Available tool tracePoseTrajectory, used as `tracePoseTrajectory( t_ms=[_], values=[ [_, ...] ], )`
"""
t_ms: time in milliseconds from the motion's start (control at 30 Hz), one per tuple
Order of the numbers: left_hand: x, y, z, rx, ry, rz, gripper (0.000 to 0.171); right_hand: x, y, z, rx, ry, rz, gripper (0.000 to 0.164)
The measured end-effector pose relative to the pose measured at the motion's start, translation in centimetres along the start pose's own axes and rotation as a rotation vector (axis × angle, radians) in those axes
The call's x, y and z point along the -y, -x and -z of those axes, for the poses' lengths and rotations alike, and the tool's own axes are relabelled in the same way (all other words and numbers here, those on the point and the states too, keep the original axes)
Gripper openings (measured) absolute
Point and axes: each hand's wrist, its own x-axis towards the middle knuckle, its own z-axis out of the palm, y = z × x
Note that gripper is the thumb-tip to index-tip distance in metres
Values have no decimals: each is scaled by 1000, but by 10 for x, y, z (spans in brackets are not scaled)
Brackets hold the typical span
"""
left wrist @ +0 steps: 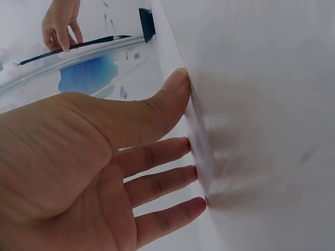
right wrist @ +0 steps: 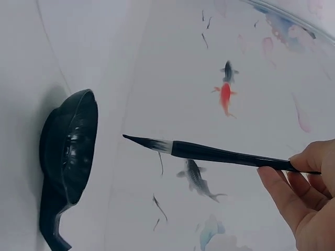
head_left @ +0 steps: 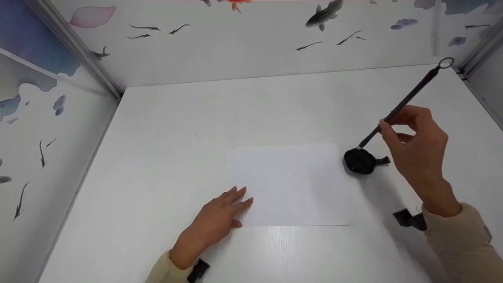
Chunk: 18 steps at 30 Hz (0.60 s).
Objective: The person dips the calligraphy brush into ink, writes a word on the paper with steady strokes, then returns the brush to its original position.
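Observation:
My right hand (head_left: 422,151) pinches the black shaft of a calligraphy brush (head_left: 414,92) between thumb and fingers. In the right wrist view the tip of the brush (right wrist: 157,145) is dark and pointed, with a pale band by the handle; a gap separates it from the ink dish (right wrist: 70,151). The head view shows this black, short-handled ink dish (head_left: 359,161) at the right edge of a blank white sheet of paper (head_left: 290,184). Fingers spread, my left hand (head_left: 220,218) rests on the sheet's lower left. Its fingertips (left wrist: 180,146) touch the paper in the left wrist view.
The white table (head_left: 165,137) meets a back wall (head_left: 243,47) painted with fish. A side panel (head_left: 70,129) stands along the left, another at the far right. Black camera mounts (head_left: 408,219) hang at both sleeves.

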Motion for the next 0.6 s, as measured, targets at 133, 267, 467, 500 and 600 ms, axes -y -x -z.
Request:
tracePoseTrajectory(
  t_ms=[133,267,467,500,600],
  values=[
    [0,0,0,0,-2,2,58,11,-6,-15,-14,-41,11,30],
    [0,0,-2,-1,-11,8,58,23,-10,-40,0,-89,2,30],
    [0,-1,-3,1,-8,9,59,42,-9,-76,43,-205,-6,31],
    [-1,-1,-3,0,-7,9,59,46,-9,-82,52,-226,-3,30],
    [-1,-1,-3,-3,-10,12,59,55,-6,-97,82,-286,13,29]
  ],
)
